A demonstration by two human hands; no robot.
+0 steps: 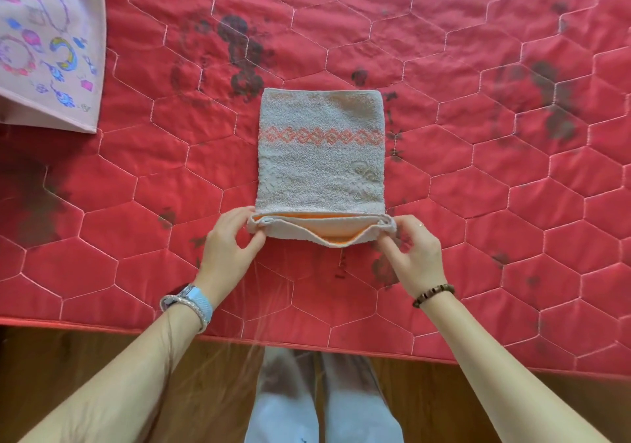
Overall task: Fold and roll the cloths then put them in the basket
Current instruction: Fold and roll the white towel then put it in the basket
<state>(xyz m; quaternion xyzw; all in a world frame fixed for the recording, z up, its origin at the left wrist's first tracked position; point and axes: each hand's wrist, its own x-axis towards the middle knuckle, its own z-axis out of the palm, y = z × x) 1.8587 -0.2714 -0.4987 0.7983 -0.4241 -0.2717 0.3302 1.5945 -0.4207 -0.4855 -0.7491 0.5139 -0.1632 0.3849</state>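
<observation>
A beige towel cloth [321,155] with an orange diamond band lies folded into a narrow strip on the red quilted mattress [478,135]. Its near end is curled up and shows orange inside. My left hand [228,241] pinches the left corner of that near end. My right hand [415,248] pinches the right corner. Both hands hold the end slightly lifted off the mattress. No basket is in view.
A pink cloth [47,42] with colourful printed shapes lies at the far left corner of the mattress. The mattress edge [307,343] runs across below my wrists, with wooden floor [85,367] and my legs beyond it.
</observation>
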